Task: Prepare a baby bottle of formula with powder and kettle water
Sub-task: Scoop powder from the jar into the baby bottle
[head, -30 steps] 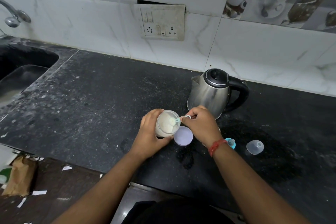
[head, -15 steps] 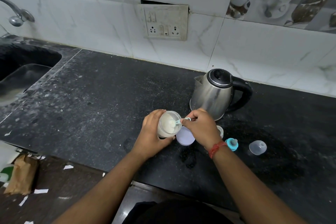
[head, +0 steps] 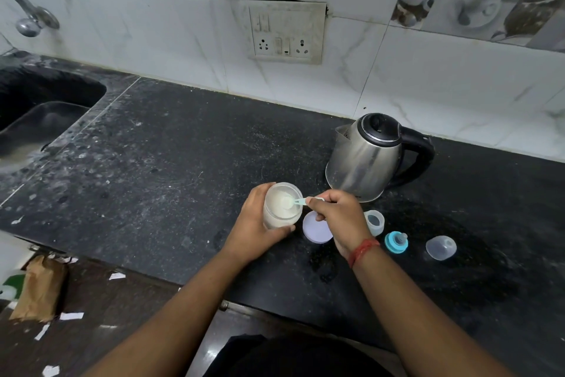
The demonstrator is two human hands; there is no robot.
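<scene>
Counter: black speckled stone worktop point(head: 159, 168) under a white marble-look tiled wall, with a switch-and-socket plate point(head: 286, 28) set in the tiles.
Sink: dark basin point(head: 39, 119) at the far left, a metal tap point(head: 29, 17) above it.
Kettle: steel kettle point(head: 367, 159) with a black lid and handle, standing upright at the back right, spout pointing left.
Powder jar: clear jar point(head: 282, 204) of pale formula powder, open at the top and tilted toward the right hand.
Left hand: left hand point(head: 255, 225) wrapped around the jar's side, fingers closed on it.
Right hand: right hand point(head: 341, 219) pinching the handle of a small pale scoop point(head: 295, 202); its bowl sits in the jar's mouth, heaped with powder (a red thread circles this wrist).
Jar lid: white round lid point(head: 316, 231) flat on the counter, just beside the jar and partly under the right hand.
Bottle: open baby bottle point(head: 374, 221) upright just right of the right hand, in front of the kettle.
Teat: blue-ringed teat point(head: 396, 241) near the bottle.
Cap: clear dome cap point(head: 441, 247) further right, apart from the teat.
</scene>
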